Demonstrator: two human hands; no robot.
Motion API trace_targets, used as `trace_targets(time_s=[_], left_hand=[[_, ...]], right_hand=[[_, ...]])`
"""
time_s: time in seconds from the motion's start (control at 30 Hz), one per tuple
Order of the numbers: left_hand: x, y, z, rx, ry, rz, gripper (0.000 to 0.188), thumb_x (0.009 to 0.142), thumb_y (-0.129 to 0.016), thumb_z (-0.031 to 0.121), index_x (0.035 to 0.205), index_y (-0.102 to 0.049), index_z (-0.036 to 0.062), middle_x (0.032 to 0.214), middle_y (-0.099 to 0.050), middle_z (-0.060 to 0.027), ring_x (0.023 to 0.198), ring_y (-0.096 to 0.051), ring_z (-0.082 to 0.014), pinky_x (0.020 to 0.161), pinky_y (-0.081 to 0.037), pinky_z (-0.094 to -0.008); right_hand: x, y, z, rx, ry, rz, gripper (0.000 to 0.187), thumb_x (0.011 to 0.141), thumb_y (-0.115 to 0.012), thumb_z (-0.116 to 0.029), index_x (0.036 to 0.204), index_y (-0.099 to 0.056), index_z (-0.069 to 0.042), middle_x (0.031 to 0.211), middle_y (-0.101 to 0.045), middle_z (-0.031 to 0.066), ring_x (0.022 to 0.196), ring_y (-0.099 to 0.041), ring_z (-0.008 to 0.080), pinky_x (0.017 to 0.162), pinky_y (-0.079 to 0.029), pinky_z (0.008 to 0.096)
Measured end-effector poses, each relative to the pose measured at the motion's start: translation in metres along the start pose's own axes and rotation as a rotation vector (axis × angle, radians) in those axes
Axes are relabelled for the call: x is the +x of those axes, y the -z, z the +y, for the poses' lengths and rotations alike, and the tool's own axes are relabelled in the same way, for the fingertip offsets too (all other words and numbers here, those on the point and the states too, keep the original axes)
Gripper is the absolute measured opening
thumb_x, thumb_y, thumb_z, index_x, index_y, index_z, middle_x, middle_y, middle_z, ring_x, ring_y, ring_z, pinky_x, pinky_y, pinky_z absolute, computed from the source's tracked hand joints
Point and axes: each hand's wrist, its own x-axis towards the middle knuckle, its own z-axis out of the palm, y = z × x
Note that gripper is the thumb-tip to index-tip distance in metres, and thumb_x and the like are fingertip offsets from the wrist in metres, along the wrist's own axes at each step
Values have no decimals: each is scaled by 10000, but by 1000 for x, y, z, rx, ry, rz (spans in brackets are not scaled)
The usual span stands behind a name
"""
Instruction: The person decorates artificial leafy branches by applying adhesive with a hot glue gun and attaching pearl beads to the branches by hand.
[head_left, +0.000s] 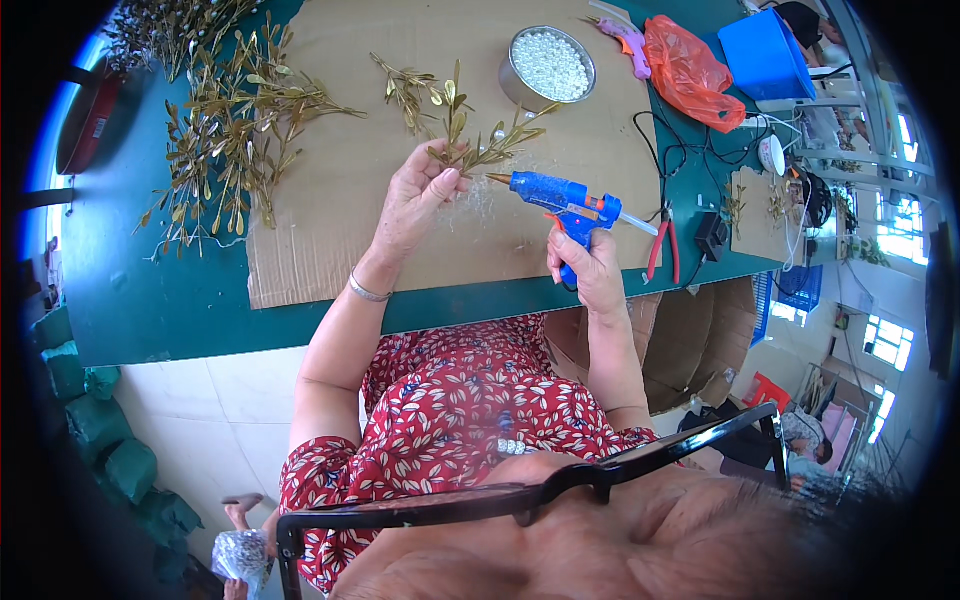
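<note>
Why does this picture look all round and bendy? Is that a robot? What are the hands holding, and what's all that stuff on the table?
No robot here! These are a person's own two bare hands. The person wears a camera on their head, looking down. Its very wide lens makes straight edges look curved, like the edge of the green table.

The left hand holds a gold leafy sprig. The right hand grips a blue glue gun, with its tip pointing toward the sprig.

A big piece of cardboard lies on the table. On it is a metal bowl of white beads. To the left is a pile of gold sprigs. To the right are red-handled pliers and an orange-red plastic bag.
</note>
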Motion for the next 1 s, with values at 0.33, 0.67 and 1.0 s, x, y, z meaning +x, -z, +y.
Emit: trace_targets(time_s=[0.33, 0.67, 1.0], left_hand=[[0, -1, 0, 23, 14, -4, 378, 915, -553, 191, 1238, -472, 13, 831, -588, -9, 776, -525, -57, 682, -400, -199], [0, -1, 1, 15, 14, 5, 375, 914, -554, 196, 1234, -475, 17, 824, -587, -7, 766, -517, -57, 684, -397, -196], [1, -1, -3, -21, 14, 18, 361, 912, -557, 209, 1218, -485, 30, 811, -585, 0, 721, -485, -50, 667, -391, -190]], right_hand=[[1, 2, 3, -15, -3, -1, 220, 853, -618, -225, 877, -556, -16, 658, -538, 29, 532, -524, 97, 439, -420, 218], [2, 0, 5, 23, -4, -21, 205, 857, -612, -210, 878, -555, -15, 660, -535, 29, 532, -523, 99, 437, -418, 218], [0, 4, 10, 244, 2, -88, 315, 879, -584, -215, 1094, -496, -2, 746, -556, 70, 492, -497, 99, 418, -384, 209]])
